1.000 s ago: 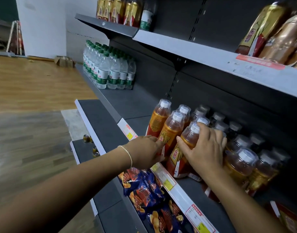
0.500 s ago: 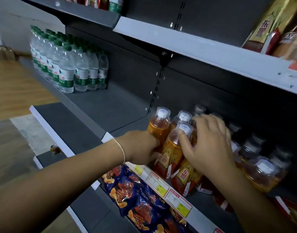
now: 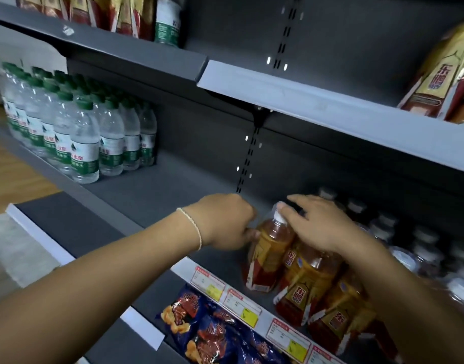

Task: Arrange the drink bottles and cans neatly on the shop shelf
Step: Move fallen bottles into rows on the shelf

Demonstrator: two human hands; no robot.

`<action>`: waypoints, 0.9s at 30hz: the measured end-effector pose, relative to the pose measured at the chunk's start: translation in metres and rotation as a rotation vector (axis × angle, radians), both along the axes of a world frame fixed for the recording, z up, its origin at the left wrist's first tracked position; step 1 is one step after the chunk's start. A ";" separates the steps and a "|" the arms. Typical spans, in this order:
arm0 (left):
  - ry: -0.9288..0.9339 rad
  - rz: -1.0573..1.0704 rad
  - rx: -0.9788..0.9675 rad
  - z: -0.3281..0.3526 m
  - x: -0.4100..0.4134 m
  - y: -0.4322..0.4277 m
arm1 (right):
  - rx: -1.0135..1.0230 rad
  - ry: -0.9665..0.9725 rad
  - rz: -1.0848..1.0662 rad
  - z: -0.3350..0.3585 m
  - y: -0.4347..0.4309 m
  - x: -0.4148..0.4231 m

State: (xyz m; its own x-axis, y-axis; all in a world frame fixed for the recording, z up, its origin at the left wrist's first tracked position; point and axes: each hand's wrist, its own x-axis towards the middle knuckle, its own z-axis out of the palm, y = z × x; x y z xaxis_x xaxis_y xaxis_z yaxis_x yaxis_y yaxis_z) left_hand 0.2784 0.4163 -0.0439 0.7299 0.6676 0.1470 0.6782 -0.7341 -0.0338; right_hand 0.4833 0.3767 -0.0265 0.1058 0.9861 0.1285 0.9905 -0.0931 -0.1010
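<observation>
White-capped amber tea bottle (image 3: 272, 241), red-gold label, upright on shelf (image 3: 160, 195): left hand (image 3: 225, 222) grips its side, right hand (image 3: 325, 227) lies flat atop.

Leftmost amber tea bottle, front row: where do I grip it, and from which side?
Probably grip the leftmost tea bottle at its narrow shoulder below the white cap, from the left: bare shelf lies there, while neighbouring bottles crowd its right.

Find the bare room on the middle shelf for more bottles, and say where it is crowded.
Bare shelf lies between the water bottles and the left hand. From the right hand rightward, tea bottles stand packed close.
</observation>
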 end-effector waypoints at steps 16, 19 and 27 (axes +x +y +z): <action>-0.136 -0.104 -0.147 -0.061 0.054 0.115 | -0.013 -0.025 -0.054 -0.012 0.008 0.000; -0.165 -0.171 -0.230 -0.062 0.073 0.121 | -0.089 -0.011 -0.064 -0.009 0.014 0.000; -0.119 -0.336 -0.324 -0.067 0.096 0.118 | -0.095 0.002 -0.067 -0.013 0.014 0.002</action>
